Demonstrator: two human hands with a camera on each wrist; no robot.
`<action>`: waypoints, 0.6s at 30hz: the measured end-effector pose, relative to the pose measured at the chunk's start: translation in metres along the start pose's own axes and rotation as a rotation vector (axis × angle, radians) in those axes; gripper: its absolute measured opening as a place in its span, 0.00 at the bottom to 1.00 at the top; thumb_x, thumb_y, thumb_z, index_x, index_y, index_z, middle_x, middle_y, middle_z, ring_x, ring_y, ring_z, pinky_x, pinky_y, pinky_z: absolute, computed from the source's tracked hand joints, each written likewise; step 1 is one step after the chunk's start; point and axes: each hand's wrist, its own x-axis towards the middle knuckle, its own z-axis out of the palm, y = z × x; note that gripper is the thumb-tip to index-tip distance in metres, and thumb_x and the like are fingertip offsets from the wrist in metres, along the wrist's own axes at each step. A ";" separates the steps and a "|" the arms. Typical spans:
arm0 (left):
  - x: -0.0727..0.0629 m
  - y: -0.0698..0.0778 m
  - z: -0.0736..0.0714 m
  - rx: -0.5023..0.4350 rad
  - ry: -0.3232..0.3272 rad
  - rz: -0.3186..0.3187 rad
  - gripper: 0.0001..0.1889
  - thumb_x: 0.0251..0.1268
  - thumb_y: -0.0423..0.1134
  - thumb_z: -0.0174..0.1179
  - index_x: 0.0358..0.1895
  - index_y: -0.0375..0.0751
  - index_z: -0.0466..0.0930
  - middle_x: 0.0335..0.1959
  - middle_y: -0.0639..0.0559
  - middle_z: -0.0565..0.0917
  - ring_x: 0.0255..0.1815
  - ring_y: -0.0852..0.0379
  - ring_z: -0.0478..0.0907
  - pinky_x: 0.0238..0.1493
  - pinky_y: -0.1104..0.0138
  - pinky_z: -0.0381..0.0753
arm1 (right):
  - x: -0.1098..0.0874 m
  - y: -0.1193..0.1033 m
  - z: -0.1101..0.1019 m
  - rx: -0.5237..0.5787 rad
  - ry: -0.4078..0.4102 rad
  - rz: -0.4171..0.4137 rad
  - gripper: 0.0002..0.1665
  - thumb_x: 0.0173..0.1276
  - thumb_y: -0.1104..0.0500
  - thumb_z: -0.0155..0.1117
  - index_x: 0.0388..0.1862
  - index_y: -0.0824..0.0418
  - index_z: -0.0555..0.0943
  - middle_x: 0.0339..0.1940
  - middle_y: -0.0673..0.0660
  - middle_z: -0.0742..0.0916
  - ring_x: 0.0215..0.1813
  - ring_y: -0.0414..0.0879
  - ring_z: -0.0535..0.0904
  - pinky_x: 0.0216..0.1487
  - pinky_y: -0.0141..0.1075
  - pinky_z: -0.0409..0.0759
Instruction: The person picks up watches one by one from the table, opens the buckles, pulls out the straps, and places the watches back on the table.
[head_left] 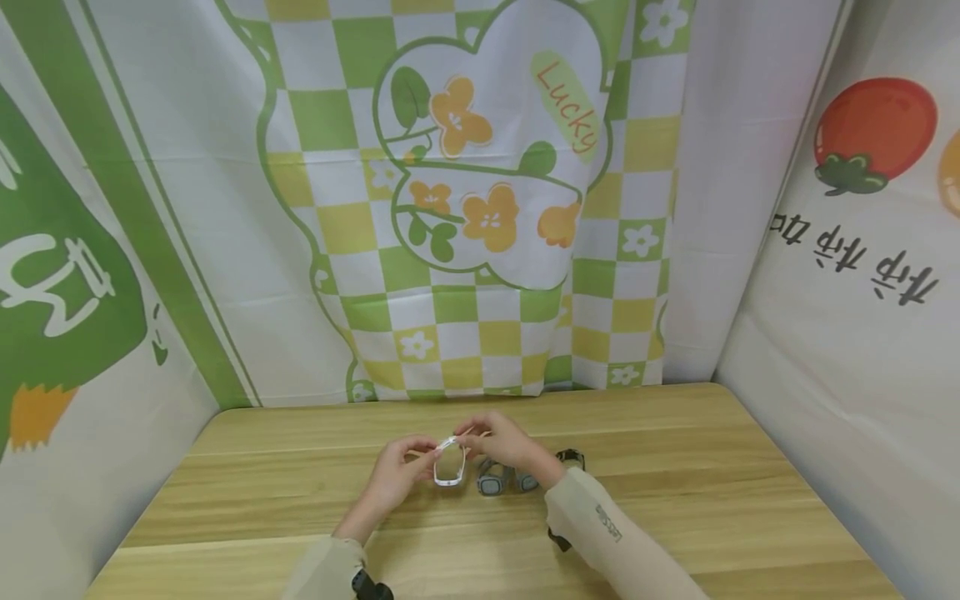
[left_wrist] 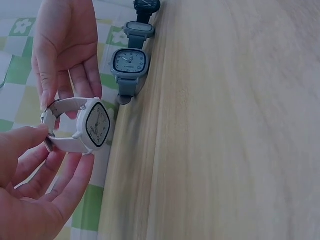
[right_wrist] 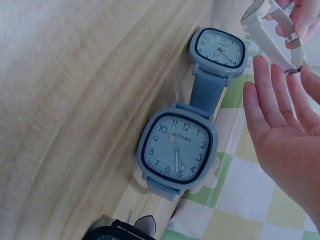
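Both hands hold a white wristwatch [head_left: 449,482], its strap closed into a loop and its squarish dial [left_wrist: 98,125] facing away from the palms. My left hand [head_left: 395,473] pinches the buckle end of the strap between thumb and fingers, the other fingers spread beneath. Opposite it, the thumb and fingertips of my right hand [head_left: 504,439] pinch the strap beside the buckle. Close by the right hand stand two blue-grey wristwatches [right_wrist: 177,150], dials up and straps looped below. The right forearm partly hides one of them in the head view.
A black wristwatch [head_left: 573,457] lies beyond the right wrist, at the end of the row. The wooden table [head_left: 300,500] spreads around the hands. A green and white checked cloth [head_left: 480,333] hangs behind the table's far edge.
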 end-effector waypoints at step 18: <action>-0.006 0.005 0.005 0.032 0.048 0.063 0.09 0.71 0.27 0.66 0.48 0.21 0.84 0.41 0.37 0.86 0.39 0.42 0.87 0.41 0.56 0.91 | -0.008 0.000 0.005 -0.080 0.062 -0.078 0.11 0.79 0.65 0.63 0.52 0.72 0.85 0.45 0.73 0.88 0.41 0.61 0.89 0.51 0.57 0.87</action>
